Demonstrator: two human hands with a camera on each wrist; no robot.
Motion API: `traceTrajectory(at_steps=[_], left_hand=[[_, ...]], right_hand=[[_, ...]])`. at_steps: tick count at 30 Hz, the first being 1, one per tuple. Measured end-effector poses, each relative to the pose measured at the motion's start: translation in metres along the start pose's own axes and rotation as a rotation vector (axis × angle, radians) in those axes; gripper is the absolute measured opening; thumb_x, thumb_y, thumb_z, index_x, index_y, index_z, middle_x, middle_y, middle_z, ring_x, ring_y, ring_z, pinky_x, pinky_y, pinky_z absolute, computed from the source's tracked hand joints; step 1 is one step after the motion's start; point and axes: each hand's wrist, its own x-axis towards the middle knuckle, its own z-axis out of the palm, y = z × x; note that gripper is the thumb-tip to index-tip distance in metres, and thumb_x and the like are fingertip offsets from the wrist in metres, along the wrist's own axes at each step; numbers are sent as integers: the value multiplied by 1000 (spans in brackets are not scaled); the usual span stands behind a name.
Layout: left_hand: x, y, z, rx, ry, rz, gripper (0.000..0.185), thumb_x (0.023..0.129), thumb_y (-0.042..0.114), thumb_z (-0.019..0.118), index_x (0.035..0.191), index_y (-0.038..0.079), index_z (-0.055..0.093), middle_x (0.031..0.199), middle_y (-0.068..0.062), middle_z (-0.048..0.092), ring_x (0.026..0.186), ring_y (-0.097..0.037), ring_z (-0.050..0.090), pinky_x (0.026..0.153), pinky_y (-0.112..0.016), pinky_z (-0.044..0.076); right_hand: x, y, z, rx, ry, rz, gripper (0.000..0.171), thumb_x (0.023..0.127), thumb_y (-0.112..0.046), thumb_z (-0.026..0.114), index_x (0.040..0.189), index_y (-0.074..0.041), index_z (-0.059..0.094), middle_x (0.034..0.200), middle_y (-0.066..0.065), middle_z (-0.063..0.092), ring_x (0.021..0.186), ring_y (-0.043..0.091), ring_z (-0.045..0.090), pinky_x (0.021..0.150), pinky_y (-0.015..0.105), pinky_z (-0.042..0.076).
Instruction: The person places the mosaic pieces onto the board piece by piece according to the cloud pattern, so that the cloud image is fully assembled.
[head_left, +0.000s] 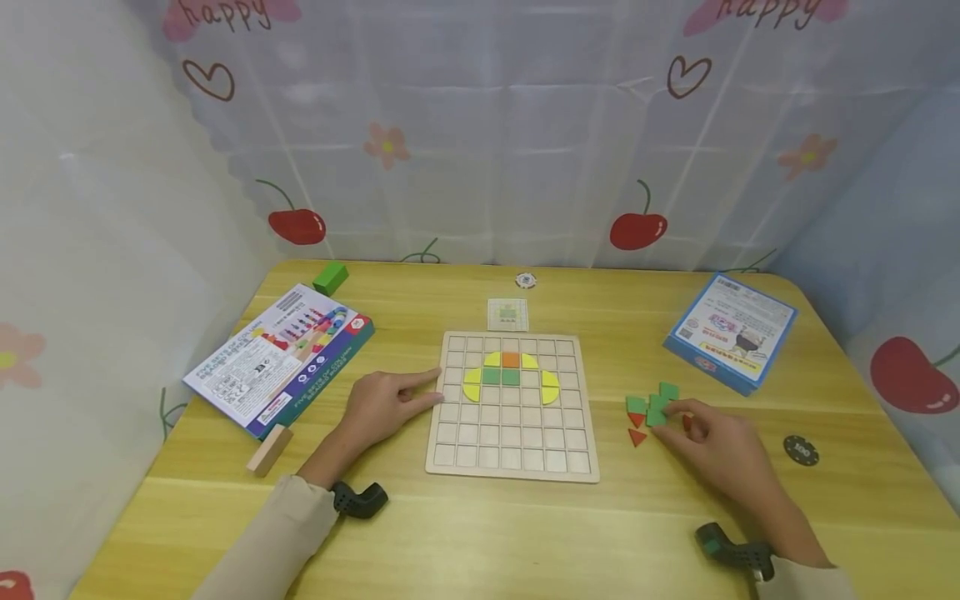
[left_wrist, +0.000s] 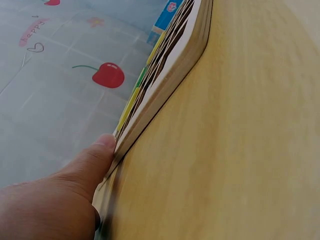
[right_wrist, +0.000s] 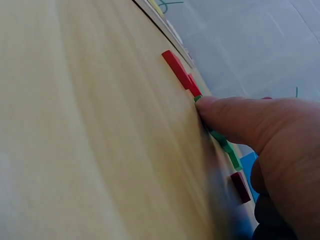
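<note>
Wrist straps, black, sit closest to the head camera, one on each forearm. Left hand lies flat on the tabletop, fingers straight, fingertips touching the left edge of the wooden grid board; it holds nothing. Left wrist view shows only a thumb against the board's side; board surface is foreshortened and its squares cannot be read there.

Right hand rests beside the loose green pieces, fingertips on the nearest green one; fingers are curled and cover it partly, so whether it is pinched or merely touched is unclear. Two red triangles lie just left of that hand. Right wrist view is blurred near the thumb; piece shapes are not distinguishable.

Between the hands, the board carries yellow, green and orange tiles in its upper rows.

Beyond the left hand: a flat box reading "FIVE SETS OF COLUMN"; remaining print too small. Beyond the right hand: a blue box, label illegible. A dark chip to the right reads "100". Curtain lettering "happy" is cut off at the top edge.
</note>
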Motion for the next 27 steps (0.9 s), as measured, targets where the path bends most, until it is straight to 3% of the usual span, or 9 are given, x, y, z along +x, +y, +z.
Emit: traceTrajectory(at_steps=[8, 14, 19, 23, 27], left_hand=[[0, 0, 0, 3, -13, -4, 48, 91, 59, 70, 133, 35, 70, 52, 14, 38, 50, -6, 31, 52, -29, 26], [0, -2, 0, 12, -20, -14, 49, 91, 59, 70, 133, 35, 69, 53, 13, 38, 50, -7, 31, 53, -30, 25], [-1, -3, 0, 9, -16, -9, 49, 91, 60, 70, 133, 35, 69, 52, 13, 38, 49, -6, 31, 52, -29, 26], [0, -3, 1, 10, -11, -1, 48, 91, 59, 70, 133, 36, 69, 53, 13, 39, 49, -7, 32, 53, -30, 26], [0, -2, 1, 10, -9, 1, 48, 91, 59, 70, 133, 35, 69, 52, 13, 39, 49, -7, 32, 53, -30, 26]], right_hand=[[0, -1, 0, -2, -19, -11, 29, 90, -37, 80, 102, -11, 73, 60, -8, 40, 51, 7, 32, 48, 26, 27], [1, -3, 1, -3, -63, -26, 30, 93, -33, 77, 107, -7, 70, 61, -8, 41, 51, 6, 33, 48, 26, 28], [1, -6, 3, 1, -42, -46, 29, 94, -31, 77, 109, -9, 68, 62, -8, 43, 51, 5, 34, 47, 26, 30], [6, -18, 3, 12, -36, -57, 31, 93, -34, 78, 110, -10, 68, 62, -9, 45, 49, 6, 35, 46, 26, 31], [19, -39, 11, 44, -115, -76, 31, 94, -38, 75, 110, -12, 68, 60, -9, 45, 49, 7, 36, 47, 27, 31]])
